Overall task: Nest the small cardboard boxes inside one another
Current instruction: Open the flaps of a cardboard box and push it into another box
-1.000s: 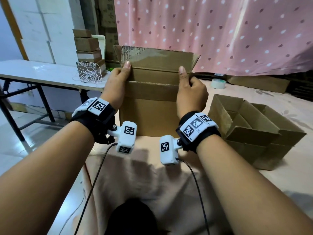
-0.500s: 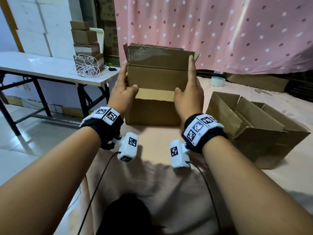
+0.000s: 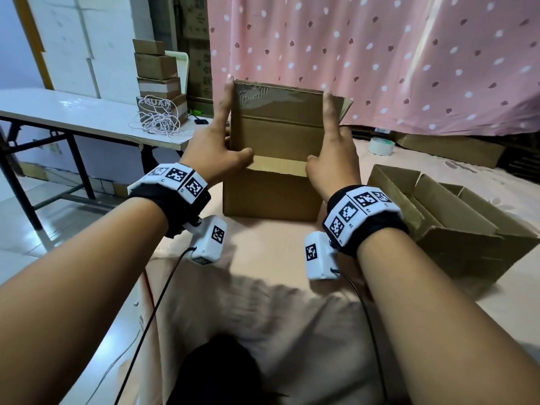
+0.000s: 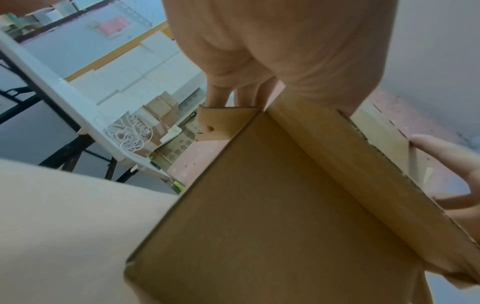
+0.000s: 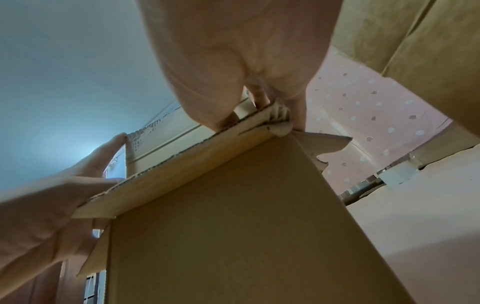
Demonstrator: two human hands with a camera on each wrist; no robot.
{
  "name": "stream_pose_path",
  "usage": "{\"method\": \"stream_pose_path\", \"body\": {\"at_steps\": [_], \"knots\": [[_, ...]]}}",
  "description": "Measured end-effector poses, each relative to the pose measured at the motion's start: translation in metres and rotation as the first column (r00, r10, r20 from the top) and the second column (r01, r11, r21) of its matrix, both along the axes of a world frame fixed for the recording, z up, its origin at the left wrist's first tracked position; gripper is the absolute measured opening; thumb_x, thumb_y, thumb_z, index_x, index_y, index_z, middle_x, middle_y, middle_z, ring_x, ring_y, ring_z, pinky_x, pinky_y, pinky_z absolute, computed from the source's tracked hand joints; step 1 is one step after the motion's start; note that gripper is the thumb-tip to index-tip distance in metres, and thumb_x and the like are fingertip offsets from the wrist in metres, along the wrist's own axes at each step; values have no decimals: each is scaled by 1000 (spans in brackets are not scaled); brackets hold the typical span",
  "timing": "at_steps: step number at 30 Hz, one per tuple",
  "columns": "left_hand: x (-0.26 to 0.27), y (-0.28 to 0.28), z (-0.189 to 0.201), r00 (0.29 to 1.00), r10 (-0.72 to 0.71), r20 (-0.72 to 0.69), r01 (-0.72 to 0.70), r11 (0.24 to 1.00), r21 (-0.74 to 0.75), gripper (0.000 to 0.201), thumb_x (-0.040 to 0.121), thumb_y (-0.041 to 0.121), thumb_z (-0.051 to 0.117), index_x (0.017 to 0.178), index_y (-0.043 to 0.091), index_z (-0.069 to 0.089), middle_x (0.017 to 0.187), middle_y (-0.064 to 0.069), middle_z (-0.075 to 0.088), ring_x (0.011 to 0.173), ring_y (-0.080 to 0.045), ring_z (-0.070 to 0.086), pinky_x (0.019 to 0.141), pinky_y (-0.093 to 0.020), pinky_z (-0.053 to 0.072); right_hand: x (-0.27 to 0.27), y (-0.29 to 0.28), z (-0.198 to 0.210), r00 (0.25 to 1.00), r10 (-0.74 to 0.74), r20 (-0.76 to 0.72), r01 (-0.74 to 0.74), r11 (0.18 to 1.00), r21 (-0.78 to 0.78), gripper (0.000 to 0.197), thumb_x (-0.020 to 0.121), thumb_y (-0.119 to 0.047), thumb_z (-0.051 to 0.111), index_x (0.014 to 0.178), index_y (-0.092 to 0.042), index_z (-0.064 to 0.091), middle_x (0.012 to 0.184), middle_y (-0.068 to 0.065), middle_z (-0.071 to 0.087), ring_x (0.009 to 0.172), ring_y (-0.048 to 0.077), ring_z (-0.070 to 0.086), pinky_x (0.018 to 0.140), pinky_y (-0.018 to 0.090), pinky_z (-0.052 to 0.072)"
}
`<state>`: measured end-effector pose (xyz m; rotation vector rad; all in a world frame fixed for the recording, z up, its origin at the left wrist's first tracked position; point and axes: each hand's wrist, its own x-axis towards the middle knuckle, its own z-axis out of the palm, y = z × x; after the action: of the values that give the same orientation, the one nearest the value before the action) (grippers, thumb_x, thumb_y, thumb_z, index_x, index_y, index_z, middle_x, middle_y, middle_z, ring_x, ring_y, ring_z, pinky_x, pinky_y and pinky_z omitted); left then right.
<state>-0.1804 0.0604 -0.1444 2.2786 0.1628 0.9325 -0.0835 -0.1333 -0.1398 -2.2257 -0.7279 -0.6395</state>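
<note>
An open cardboard box [image 3: 273, 194] stood on the pink-sheeted bed [image 3: 263, 302] directly ahead, flanked evenly by the left hand [image 3: 214, 147] and right hand [image 3: 333, 156], fingers extended flat along its raised flaps; the nested boxes [image 3: 455, 226] waited to the right.

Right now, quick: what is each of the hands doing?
Left hand: fingers straight along the cardboard box left flap, thumb on its near flap.
Right hand: the same on the right side.

Plain brown cardboard box [image 3: 271, 194]; pink curtain [image 3: 394, 54] with white and dark dots, far; pale peach cloth [image 3: 263, 302], near; white table [image 3: 73, 112] on black legs, left.
</note>
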Motion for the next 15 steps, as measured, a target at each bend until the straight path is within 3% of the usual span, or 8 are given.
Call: {"method": "stream_pose_path", "body": {"at_steps": [4, 8, 15], "knots": [[-1, -1, 6, 997, 53, -52, -46, 990, 132, 121, 86, 24, 78, 159, 46, -16, 143, -17, 61, 101, -34, 73, 93, -47, 61, -1, -1, 1, 1000, -1, -4, 1, 1000, -15, 107, 89, 6, 59, 161, -44, -3, 112, 13, 47, 87, 29, 56, 85, 37, 49], [-2, -1, 14, 991, 83, -100, -63, 980, 189, 123, 85, 26, 81, 159, 46, -15, 132, -25, 64, 99, -37, 72, 89, -43, 61, -2, -1, 3, 1000, 8, -26, -9, 1000, -22, 106, 89, 6, 58, 161, -43, -3, 113, 12, 47, 88, 29, 55, 84, 37, 48], [-1, 1, 10, 991, 82, -101, -63, 982, 177, 114, 86, 29, 77, 161, 47, -7, 112, -18, 74, 85, -29, 73, 81, -33, 61, 2, -4, 4, 999, 7, -51, -8, 1000, -27, 102, 90, 4, 56, 162, -40, -1, 107, 9, 44, 86, 26, 50, 79, 32, 43]]}}
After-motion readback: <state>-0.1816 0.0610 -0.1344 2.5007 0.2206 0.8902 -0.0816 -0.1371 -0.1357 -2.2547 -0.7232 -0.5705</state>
